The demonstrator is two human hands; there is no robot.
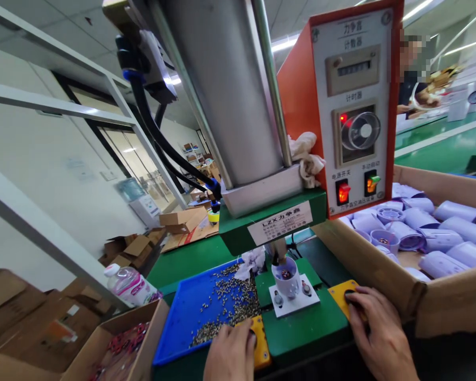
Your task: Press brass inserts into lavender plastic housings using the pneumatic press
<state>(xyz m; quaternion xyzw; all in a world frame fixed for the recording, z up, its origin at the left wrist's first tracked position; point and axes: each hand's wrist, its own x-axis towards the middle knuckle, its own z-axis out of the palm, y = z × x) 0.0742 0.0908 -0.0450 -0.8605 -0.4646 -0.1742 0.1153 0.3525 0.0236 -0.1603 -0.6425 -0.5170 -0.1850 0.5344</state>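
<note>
A pale purple plastic cup [286, 279] stands upright on the white plate [295, 304] of a green press, under its metal ram [277, 251]. Inside the cup a small reddish-brown part shows. My left hand [230, 352] rests on the yellow button box [262, 344] left of the press, thumb side at its dark button, fingers close together. On the right, my right hand [381, 330] lies over the other yellow button box [343, 296], fingers bent at its black button. Neither hand visibly holds a loose object.
A blue tray [182, 317] of small metal pieces lies left. Beside it are a carton [146, 338] with red parts and a bottle [130, 283]. Purple cups fill a carton [456, 301] at right. An orange control box [301, 90] hangs above; a person [410, 79] is behind.
</note>
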